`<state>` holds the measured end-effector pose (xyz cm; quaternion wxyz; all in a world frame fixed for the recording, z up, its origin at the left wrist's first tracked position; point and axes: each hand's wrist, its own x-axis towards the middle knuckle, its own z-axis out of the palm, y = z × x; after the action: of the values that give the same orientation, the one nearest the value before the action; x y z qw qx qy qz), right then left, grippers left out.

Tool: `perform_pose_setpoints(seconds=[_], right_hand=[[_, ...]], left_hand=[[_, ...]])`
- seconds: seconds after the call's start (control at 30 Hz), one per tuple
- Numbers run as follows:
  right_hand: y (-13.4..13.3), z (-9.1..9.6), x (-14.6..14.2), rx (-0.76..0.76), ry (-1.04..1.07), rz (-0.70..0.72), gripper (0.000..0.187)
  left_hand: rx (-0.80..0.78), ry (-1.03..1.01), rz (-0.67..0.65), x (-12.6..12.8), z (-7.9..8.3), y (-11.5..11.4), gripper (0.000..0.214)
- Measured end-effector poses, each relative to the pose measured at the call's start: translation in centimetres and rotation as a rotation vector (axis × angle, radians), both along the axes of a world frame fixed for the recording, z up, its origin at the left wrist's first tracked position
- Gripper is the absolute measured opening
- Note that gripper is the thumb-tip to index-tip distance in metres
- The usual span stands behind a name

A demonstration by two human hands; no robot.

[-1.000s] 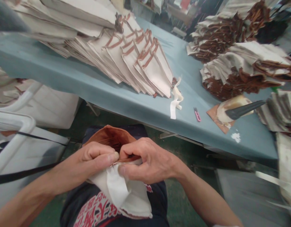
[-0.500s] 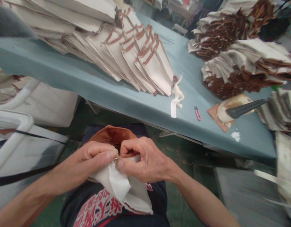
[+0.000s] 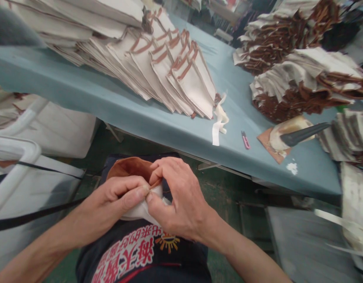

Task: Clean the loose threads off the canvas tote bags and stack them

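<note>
A fabric piece [image 3: 129, 167], brown on one side and off-white on the other, lies over my lap with its brown side forming an open curve. My left hand [image 3: 122, 198] pinches its edge between thumb and fingers. Right beside it, my right hand [image 3: 177, 196] grips the same edge, thumb below and curled fingers above. The two thumb tips nearly meet. Most of the white part is hidden behind my hands, and what lies exactly between the fingertips is too small to make out.
A blue-covered table [image 3: 181, 129] holds overlapping off-white pieces with brown edging [image 3: 196, 78], a white strip [image 3: 218, 124], pink snips [image 3: 245, 140] and a glue container with a black-handled brush [image 3: 305, 133]. Brown-and-white stacks [image 3: 305, 86] stand right. White bins [image 3: 60, 129] are at left.
The white flap that hung down over my apron has gone up out of sight behind my hands. My right hand has turned more upright and regripped along the edge.
</note>
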<state>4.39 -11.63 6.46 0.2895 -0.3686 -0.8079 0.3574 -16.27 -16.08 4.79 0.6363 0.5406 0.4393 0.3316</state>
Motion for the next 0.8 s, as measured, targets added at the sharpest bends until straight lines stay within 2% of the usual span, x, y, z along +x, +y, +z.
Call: perform_pose_setpoints(seconds=[0.07,0.13,0.23,0.3,0.4,0.5,0.6,0.7,0.77,0.8], right_hand=[[-0.3,-0.3,0.0,-0.016,0.022,-0.03,0.016],[-0.4,-0.5,0.3,-0.097,0.036,-0.04,0.026],[-0.4,-0.9,1.0,-0.395,0.023,0.007,0.04],[-0.5,-1.4,1.5,-0.594,0.019,0.075,0.041],[-0.9,-2.5,2.2,-0.722,0.066,0.141,0.037],[-1.2,-3.5,2.6,-0.663,0.037,0.146,0.03],[-0.8,-3.5,2.8,-0.479,0.022,0.098,0.024],[0.5,-2.4,2.5,-0.2,0.176,0.091,0.026],[1.6,-1.2,1.9,-0.076,0.319,0.178,0.027],[2.2,-0.7,1.5,-0.061,0.365,0.234,0.028]], left_hand=[[0.051,0.057,0.053,0.2,0.2,0.0,0.044],[0.139,0.143,0.106,0.3,0.5,0.1,0.042],[0.278,0.259,0.13,0.5,0.4,0.0,0.042],[0.33,0.301,0.11,0.6,0.0,-0.2,0.043],[0.389,0.348,0.088,0.6,-1.2,-0.7,0.044],[0.506,0.448,0.099,0.5,-2.3,-1.1,0.04],[0.655,0.588,0.168,0.8,-2.9,-1.4,0.035],[0.717,0.631,0.199,1.4,-2.8,-1.6,0.032],[0.733,0.602,0.162,1.7,-2.1,-1.7,0.028],[0.741,0.585,0.141,1.9,-1.6,-1.8,0.027]])
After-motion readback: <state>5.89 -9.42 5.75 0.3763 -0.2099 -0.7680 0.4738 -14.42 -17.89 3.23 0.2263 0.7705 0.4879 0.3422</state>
